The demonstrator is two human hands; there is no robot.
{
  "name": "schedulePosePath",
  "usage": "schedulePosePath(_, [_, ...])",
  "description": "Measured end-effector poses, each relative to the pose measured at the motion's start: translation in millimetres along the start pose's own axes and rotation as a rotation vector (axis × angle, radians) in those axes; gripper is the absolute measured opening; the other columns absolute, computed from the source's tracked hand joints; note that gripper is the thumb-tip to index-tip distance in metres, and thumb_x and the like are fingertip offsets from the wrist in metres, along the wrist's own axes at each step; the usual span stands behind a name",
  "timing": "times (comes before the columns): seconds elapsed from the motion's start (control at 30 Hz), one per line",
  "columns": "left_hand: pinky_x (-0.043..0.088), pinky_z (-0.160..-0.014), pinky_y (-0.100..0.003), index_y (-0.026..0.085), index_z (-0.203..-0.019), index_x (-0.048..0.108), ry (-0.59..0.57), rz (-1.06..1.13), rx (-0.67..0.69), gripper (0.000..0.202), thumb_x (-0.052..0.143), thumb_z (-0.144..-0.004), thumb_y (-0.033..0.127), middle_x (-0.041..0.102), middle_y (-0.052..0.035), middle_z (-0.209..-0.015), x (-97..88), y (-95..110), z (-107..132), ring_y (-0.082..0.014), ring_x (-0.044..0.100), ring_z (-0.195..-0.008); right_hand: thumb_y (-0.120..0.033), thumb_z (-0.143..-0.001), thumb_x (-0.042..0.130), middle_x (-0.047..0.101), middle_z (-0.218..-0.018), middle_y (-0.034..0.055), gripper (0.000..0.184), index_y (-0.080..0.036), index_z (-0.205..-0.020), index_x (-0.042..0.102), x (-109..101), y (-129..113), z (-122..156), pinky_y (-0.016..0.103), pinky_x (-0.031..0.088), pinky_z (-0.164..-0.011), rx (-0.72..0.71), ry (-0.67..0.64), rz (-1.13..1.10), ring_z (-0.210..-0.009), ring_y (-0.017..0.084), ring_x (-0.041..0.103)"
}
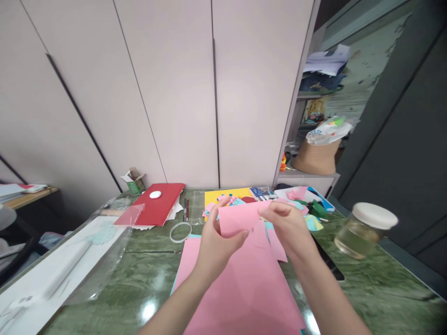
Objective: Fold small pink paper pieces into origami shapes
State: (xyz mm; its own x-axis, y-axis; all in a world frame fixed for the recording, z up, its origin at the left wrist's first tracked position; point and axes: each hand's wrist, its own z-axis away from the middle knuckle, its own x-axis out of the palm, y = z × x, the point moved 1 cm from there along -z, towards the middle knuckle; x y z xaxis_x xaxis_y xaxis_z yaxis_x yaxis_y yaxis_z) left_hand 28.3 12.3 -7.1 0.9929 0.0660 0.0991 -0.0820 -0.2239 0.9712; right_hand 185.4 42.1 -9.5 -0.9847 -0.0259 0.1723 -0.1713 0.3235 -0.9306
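A small piece of pink paper (239,218) is held up between my two hands, above large pink sheets (240,288) lying on the table. My left hand (216,237) grips its left side, thumb in front along the lower edge and fingers behind. With a pinch, my right hand (284,221) holds the paper's upper right corner. Under and behind the hands, smaller pink pieces (277,244) rest on the sheets. A pale blue-green sheet edge shows beneath the pink stack.
Left of the stack lie a clear ring (180,231), pens (186,209), a red folder (159,204) and a plastic-covered white sheet (80,260). Behind are colourful paper scraps (316,209). At right stand a lidded jar (365,230) and a dark flat device (330,263).
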Motion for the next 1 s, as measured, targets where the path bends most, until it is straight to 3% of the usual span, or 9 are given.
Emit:
schedulePosePath(0.17, [0.05, -0.078, -0.028, 0.019, -0.108, 0.058, -0.082, -0.02, -0.017, 0.05, 0.072, -0.061, 0.014, 0.066, -0.0064, -0.108, -0.4, 6, 0, -0.0217, 0.062, -0.098, -0.026, -0.067, 0.074, 0.054, -0.06, -0.0019, 0.016, -0.017, -0.057, 0.065, -5, 2, -6, 0.027, 0.038, -0.061, -0.068, 0.076, -0.098, -0.061, 0.012, 0.047])
schedulePosePath(0.27, [0.05, -0.075, -0.028, 0.017, -0.101, 0.06, -0.106, 0.009, -0.051, 0.042, 0.071, -0.061, 0.013, 0.069, -0.0059, -0.099, -2.6, 8, -1, -0.0215, 0.063, -0.092, -0.028, -0.066, 0.074, 0.054, -0.059, -0.0013, 0.016, -0.016, -0.06, 0.065, -13, 3, -12, 0.027, 0.037, -0.056, -0.094, 0.285, -0.151, -0.057, 0.012, 0.046])
schedulePosePath(0.43, [0.05, -0.071, -0.03, 0.015, -0.102, 0.06, -0.12, 0.273, -0.157, 0.048, 0.074, -0.057, 0.013, 0.069, -0.0087, -0.099, -6.4, 2, -5, -0.023, 0.063, -0.089, -0.023, -0.071, 0.069, 0.057, -0.067, -0.0023, 0.01, -0.02, -0.063, 0.064, -30, -16, -5, 0.028, 0.039, -0.066, -0.414, 0.574, 0.019, -0.066, 0.012, 0.05])
schedulePosePath(0.5, [0.049, -0.067, -0.027, 0.014, -0.1, 0.061, -0.16, 0.377, -0.206, 0.046, 0.074, -0.057, 0.011, 0.069, -0.0073, -0.091, -8.1, 0, -7, -0.0191, 0.063, -0.08, -0.015, -0.073, 0.067, 0.059, -0.067, -0.0015, 0.012, -0.022, -0.064, 0.065, -24, -27, 6, 0.032, 0.039, -0.07, -0.684, 0.498, 0.277, -0.069, 0.015, 0.052])
schedulePosePath(0.57, [0.046, -0.061, -0.023, 0.013, -0.095, 0.062, -0.188, 0.438, -0.24, 0.038, 0.074, -0.059, 0.01, 0.067, -0.0038, -0.08, -10.1, -1, -8, -0.0134, 0.06, -0.068, -0.01, -0.071, 0.069, 0.064, -0.071, -0.0003, 0.015, -0.024, -0.07, 0.067, -10, -35, 18, 0.036, 0.04, -0.073, -0.906, 0.238, 0.563, -0.073, 0.018, 0.055])
schedulePosePath(0.67, [0.044, -0.058, -0.021, 0.012, -0.09, 0.063, -0.221, 0.499, -0.237, 0.031, 0.074, -0.061, 0.011, 0.064, -0.0016, -0.072, -11.9, 1, -8, -0.01, 0.056, -0.061, -0.006, -0.066, 0.072, 0.07, -0.079, 0.0017, 0.023, -0.025, -0.079, 0.068, 11, -36, 28, 0.039, 0.039, -0.076, -1.044, 0.055, 0.882, -0.08, 0.021, 0.056])
schedulePosePath(0.73, [0.047, -0.064, -0.024, 0.012, -0.093, 0.063, -0.224, 0.507, -0.215, 0.034, 0.074, -0.061, 0.013, 0.067, -0.0048, -0.08, -11.3, 2, -8, -0.0131, 0.059, -0.067, -0.01, -0.07, 0.071, 0.069, -0.079, 0.0027, 0.016, -0.023, -0.077, 0.066, 18, -33, 29, 0.041, 0.039, -0.078, -0.959, 0.079, 0.866, -0.082, 0.022, 0.056])
schedulePosePath(0.83, [0.049, -0.076, -0.034, 0.014, -0.101, 0.062, -0.181, 0.454, -0.149, 0.046, 0.077, -0.058, 0.018, 0.069, -0.0111, -0.1, -9.2, 1, -9, -0.0238, 0.064, -0.088, -0.02, -0.075, 0.068, 0.065, -0.079, 0.0031, 0.005, -0.022, -0.076, 0.064, 23, -25, 24, 0.038, 0.041, -0.075, -0.616, -0.008, 0.71, -0.082, 0.021, 0.055])
schedulePosePath(1.0, [0.05, -0.081, -0.039, 0.016, -0.101, 0.061, -0.069, 0.225, -0.049, 0.047, 0.077, -0.057, 0.023, 0.069, -0.0107, -0.101, -9.1, 0, -7, -0.0284, 0.062, -0.098, -0.026, -0.078, 0.065, 0.059, -0.065, -0.0003, 0.018, -0.022, -0.062, 0.06, 25, -11, 19, 0.032, 0.04, -0.065, -0.319, -0.105, 0.457, -0.069, 0.017, 0.053])
